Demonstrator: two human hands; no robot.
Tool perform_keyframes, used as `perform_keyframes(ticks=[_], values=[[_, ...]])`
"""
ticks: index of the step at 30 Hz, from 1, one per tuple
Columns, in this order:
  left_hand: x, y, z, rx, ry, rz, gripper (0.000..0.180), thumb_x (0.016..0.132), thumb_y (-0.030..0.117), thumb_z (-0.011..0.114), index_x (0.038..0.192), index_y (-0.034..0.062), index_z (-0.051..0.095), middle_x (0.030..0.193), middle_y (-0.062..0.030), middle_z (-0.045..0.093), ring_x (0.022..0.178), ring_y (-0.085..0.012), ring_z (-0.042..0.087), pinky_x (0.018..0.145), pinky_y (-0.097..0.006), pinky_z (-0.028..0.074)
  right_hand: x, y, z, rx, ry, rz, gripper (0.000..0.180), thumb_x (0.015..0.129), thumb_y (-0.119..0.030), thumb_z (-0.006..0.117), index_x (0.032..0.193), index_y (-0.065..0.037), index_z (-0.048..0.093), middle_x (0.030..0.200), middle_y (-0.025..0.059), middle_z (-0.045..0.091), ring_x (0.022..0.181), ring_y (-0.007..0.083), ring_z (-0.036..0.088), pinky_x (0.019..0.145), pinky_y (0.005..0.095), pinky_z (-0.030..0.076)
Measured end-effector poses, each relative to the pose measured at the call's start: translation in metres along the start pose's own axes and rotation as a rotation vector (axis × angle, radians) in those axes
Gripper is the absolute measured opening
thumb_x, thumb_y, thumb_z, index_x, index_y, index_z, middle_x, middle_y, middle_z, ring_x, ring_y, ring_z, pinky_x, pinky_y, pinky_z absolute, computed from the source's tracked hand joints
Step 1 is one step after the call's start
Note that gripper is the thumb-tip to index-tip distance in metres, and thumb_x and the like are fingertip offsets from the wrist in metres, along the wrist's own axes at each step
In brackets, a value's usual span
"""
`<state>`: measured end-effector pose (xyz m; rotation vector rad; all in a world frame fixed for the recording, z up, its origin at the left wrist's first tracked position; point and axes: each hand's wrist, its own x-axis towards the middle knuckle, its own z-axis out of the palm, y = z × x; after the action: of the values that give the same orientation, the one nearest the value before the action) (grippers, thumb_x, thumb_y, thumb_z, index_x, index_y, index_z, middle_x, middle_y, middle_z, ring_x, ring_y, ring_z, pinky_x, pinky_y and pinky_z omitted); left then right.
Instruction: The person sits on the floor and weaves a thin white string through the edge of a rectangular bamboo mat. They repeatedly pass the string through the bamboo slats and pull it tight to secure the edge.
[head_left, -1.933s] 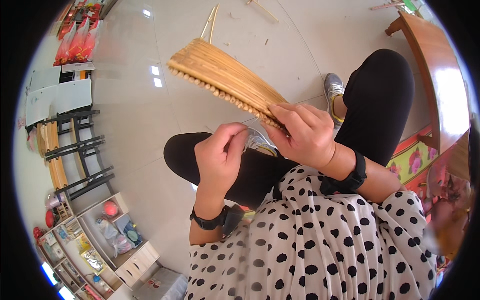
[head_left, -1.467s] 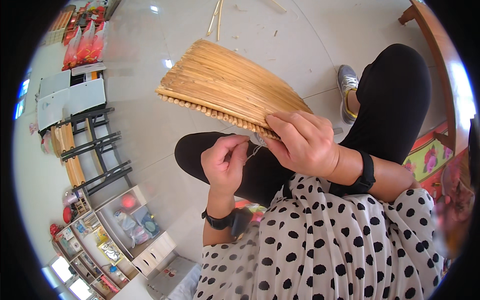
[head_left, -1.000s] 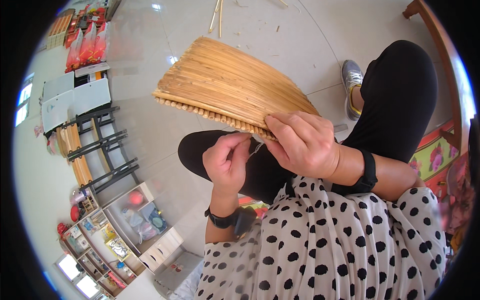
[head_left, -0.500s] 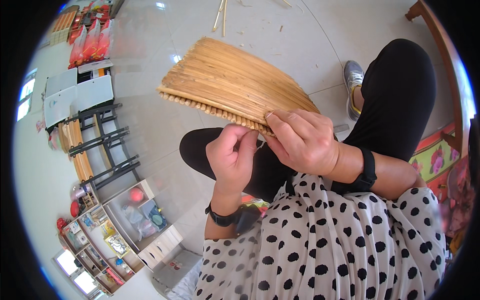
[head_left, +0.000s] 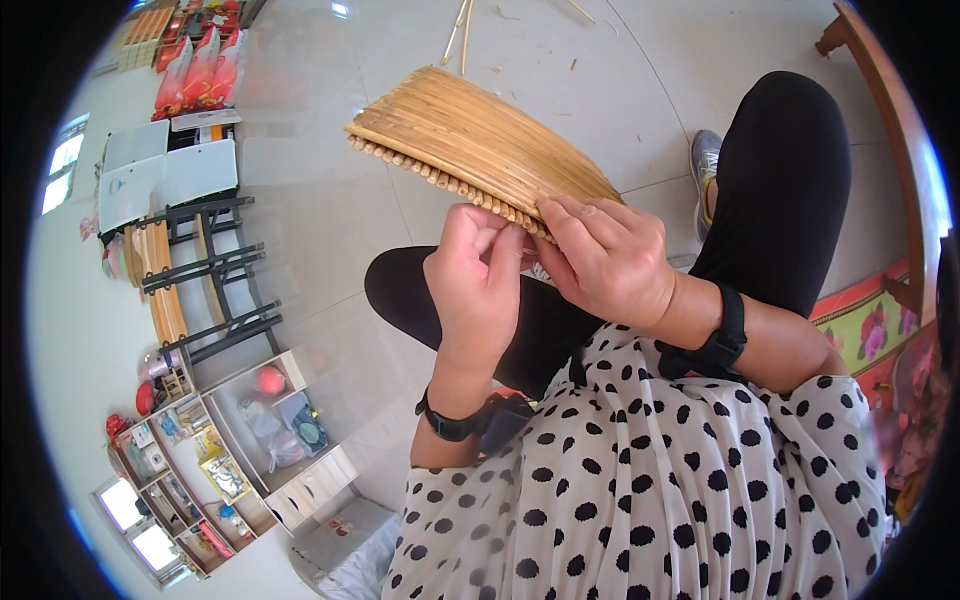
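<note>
- I see a loose white blouse [head_left: 650, 480] with ragged black dots, its sleeves [head_left: 838, 415] ending well short of the wrists.
- I make out black, close-fitting trousers [head_left: 795, 180].
- My view shows a grey right shoe [head_left: 705, 158] with pale laces.
- Left hand [head_left: 475, 275] and right hand [head_left: 615, 265] are bare.
- Left strap [head_left: 447, 427] and right strap [head_left: 733, 322] are black; the left seems to carry a dark unit [head_left: 507, 422], too blurred for me to be sure.

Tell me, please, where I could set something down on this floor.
Bare floor shows between the black metal frames and the stick panel, and a smaller patch between the panel and the gray shoe. Crowded spots: the panel's lower edge, by the left hand and right hand, and the floor beyond, with loose sticks.
</note>
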<state>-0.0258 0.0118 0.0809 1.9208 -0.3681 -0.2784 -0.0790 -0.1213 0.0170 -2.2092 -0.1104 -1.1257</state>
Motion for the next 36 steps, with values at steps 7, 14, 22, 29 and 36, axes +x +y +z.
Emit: perform_keyframes(ticks=[7,14,22,29,36], values=[[-0.002,-0.013,0.005,0.061,0.041,0.118,0.021,0.095,-0.005,0.057,0.106,-0.0006,0.040,0.075,-0.0129,0.068,0.065,-0.0136,0.065,0.062,-0.029,0.053,-0.005,0.001,0.004,-0.023,0.006,-0.021,0.036,0.072,-0.007,0.076,0.104,0.005,0.067,0.090,0.0131,0.071,0.063,0.0229,0.066,0.054,0.0322,0.055],[0.030,-0.015,-0.033,0.401,0.167,0.201,0.029,0.090,-0.005,0.057,0.116,-0.0017,0.044,0.092,-0.0170,0.069,0.074,-0.0307,0.069,0.070,-0.040,0.056,0.011,0.003,0.004,-0.040,-0.108,0.067,0.026,0.078,-0.007,0.079,0.102,-0.002,0.069,0.082,0.0106,0.072,0.066,0.0267,0.068,0.057,0.0347,0.054],[0.091,0.004,-0.110,0.762,0.070,0.832,0.045,0.079,0.003,0.078,0.120,0.0064,0.063,0.115,-0.0137,0.068,0.091,-0.0307,0.070,0.077,-0.036,0.056,0.053,0.047,0.006,0.041,-0.261,-0.147,0.014,0.081,-0.014,0.077,0.093,-0.010,0.070,0.074,0.0066,0.067,0.066,0.0283,0.066,0.059,0.0390,0.055],[0.068,0.004,-0.089,0.564,0.062,0.643,0.027,0.077,0.009,0.080,0.100,0.0060,0.066,0.093,-0.0090,0.072,0.073,-0.0298,0.067,0.066,-0.036,0.054,0.078,0.057,-0.017,-0.314,-0.053,0.068,0.019,0.085,-0.020,0.072,0.100,-0.008,0.072,0.086,0.0076,0.073,0.076,0.0262,0.069,0.068,0.0369,0.057],[0.046,0.024,-0.015,0.673,0.105,0.837,0.023,0.076,0.008,0.077,0.094,0.0092,0.064,0.084,-0.0075,0.066,0.069,-0.0280,0.065,0.059,-0.039,0.051,0.087,0.031,-0.044,0.452,-0.265,1.220,0.055,0.096,-0.049,0.064,0.104,0.004,0.069,0.092,0.0117,0.071,0.070,0.0173,0.067,0.064,0.0299,0.056]])
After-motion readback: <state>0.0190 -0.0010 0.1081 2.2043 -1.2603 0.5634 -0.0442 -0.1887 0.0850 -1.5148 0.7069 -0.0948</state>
